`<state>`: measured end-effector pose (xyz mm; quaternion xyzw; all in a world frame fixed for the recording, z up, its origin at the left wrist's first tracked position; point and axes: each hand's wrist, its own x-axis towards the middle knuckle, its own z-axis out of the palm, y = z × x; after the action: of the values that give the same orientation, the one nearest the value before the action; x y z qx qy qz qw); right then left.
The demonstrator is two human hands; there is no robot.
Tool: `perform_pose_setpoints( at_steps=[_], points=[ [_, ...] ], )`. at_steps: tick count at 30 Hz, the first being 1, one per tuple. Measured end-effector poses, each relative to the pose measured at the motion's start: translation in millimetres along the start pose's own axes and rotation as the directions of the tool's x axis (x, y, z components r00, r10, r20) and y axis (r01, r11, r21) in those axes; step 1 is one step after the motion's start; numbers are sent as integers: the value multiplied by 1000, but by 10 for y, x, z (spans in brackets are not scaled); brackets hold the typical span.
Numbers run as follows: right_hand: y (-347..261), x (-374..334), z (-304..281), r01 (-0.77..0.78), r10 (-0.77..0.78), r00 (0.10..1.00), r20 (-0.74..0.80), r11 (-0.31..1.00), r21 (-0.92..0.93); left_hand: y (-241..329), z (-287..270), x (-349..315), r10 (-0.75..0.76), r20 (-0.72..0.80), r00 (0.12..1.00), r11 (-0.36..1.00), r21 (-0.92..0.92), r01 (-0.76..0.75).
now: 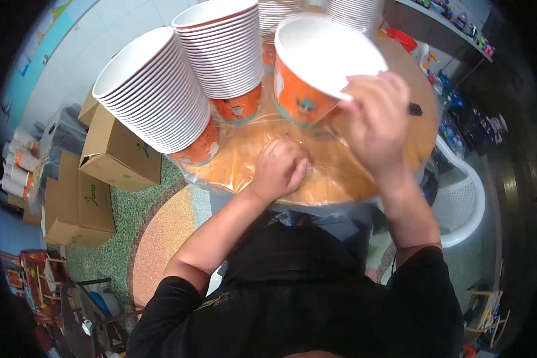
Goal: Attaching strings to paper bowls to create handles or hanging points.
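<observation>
My right hand, a little blurred, pinches the near right rim of a large paper bucket. The bucket is orange outside and white inside, with its mouth tilted up toward me; whether its base touches the table I cannot tell. My left hand rests curled on the plastic-covered round table, near its front edge, with nothing visible in its fingers. Tall nested stacks of the same kind of bucket stand beyond: a left stack leaning outward and a second stack beside it.
Further white-rimmed stacks stand at the table's back. A small dark object shows beside my right hand. Cardboard boxes sit on the floor at left. A white plastic chair stands at right, near a red container.
</observation>
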<state>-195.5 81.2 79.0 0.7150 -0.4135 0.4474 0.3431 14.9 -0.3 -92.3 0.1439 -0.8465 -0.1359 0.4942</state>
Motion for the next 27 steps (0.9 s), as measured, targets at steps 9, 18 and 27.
perform_pose_setpoints(
  at_steps=[9, 18, 27],
  points=[
    [-28, -1101, 134, -93, 28, 952, 304, 975, 203, 673, -312, 270, 145, -12, 989, 940, 313, -134],
    [595, -1590, 260, -596, 577, 787, 217, 802, 30, 472, -565, 242, 21, 172, 985, 942, 326, -77],
    [1397, -1703, 592, -784, 794, 283, 538, 515, -348, 435, -525, 227, -47, 147, 988, 936, 353, -7]
  ],
)
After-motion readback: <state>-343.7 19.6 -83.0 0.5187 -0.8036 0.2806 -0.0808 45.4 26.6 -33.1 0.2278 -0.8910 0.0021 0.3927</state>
